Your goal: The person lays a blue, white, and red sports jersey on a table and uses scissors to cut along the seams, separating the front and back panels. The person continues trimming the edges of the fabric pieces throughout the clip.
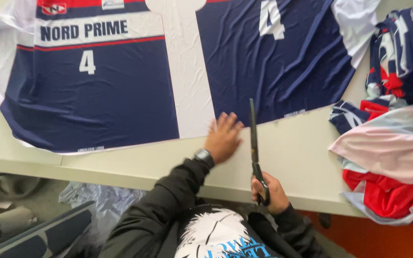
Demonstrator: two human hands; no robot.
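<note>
A large sheet of white fabric printed with two navy jersey panels lies flat on a pale table. My left hand rests flat, fingers spread, on the sheet's lower edge in the white strip between the panels. My right hand grips the handles of long black scissors, whose blades point away from me and reach the lower edge of the right navy panel. I wear a black jacket and a wristwatch.
A heap of cut printed fabric pieces in red, white, pink and navy lies at the table's right end. Crumpled scraps and dark items lie on the floor below the table's near edge.
</note>
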